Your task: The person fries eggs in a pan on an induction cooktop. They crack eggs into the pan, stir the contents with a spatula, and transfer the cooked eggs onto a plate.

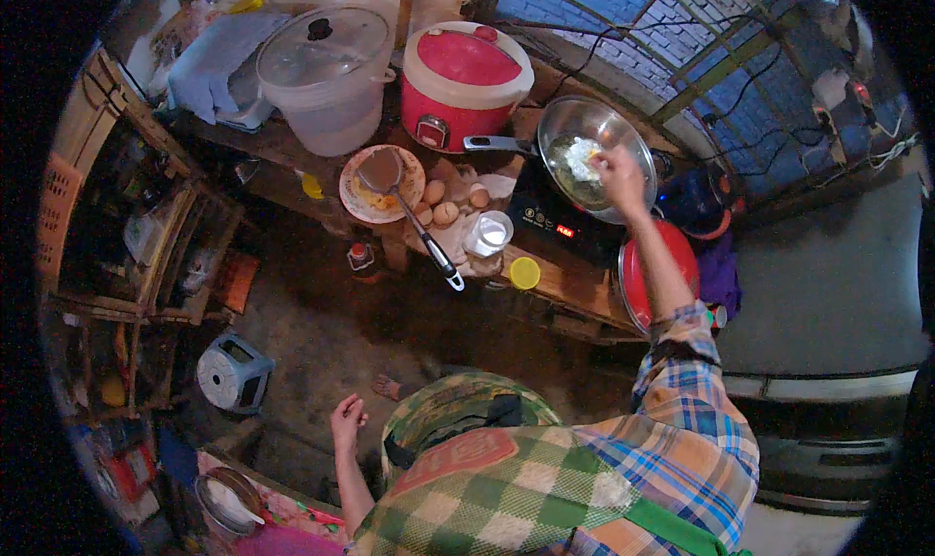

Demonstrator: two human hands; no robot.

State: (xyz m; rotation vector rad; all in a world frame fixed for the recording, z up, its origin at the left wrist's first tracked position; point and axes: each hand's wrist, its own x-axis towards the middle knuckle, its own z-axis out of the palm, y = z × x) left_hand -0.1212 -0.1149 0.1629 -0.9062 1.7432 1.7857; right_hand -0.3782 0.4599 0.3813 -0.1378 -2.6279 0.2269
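Note:
My right hand point(620, 178) reaches over a steel frying pan point(606, 118), its fingers pinched together just above a frying egg point(581, 157). Whatever the fingertips hold is too small to make out. The pan sits on a black induction cooktop point(545, 220) with a lit red display, and its handle points left. My left hand point(348, 422) hangs low beside my body, fingers loosely bent and apart, holding nothing. On a plate point(355, 203) rests a spatula point(380, 170), its handle sticking out over the counter edge. Several whole eggs point(445, 213) lie beside an uncovered white jar point(487, 233).
A yellow lid point(525, 274) lies at the counter's front edge. Behind stand a red rice cooker point(458, 108) and a clear lidded bucket point(321, 98). A red pan lid point(672, 264) leans under my right forearm. A stool point(234, 373) stands on the floor, left.

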